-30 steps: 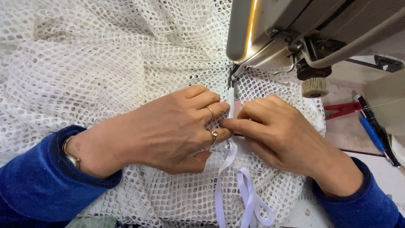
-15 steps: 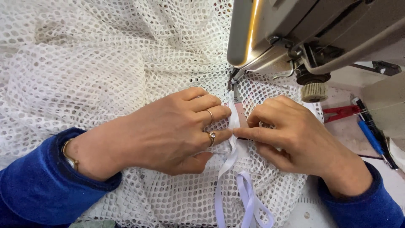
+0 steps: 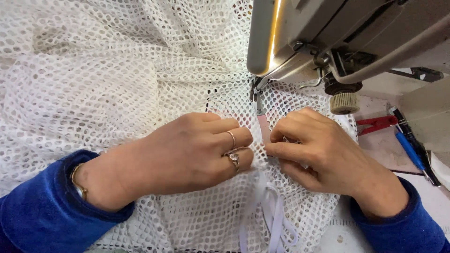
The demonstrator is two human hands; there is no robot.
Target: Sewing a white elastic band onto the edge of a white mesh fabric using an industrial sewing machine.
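Centre frame: left hand (image 3: 197, 154) presses flat on the white mesh fabric (image 3: 117, 84), right hand (image 3: 314, 150) pinches the white ribbon (image 3: 274, 215) beneath the sewing machine (image 3: 337, 37); needle probably just ahead. Feeding calls for steady alignment.

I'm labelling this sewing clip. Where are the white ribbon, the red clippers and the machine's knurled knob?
white ribbon (image 3: 276, 220), head view, on the loops below the hands.
red clippers (image 3: 375, 123), head view, on a handle.
knurled knob (image 3: 344, 103), head view, on its ridged side.

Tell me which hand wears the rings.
The left hand: two gold rings on its fingers. The right hand shows none.
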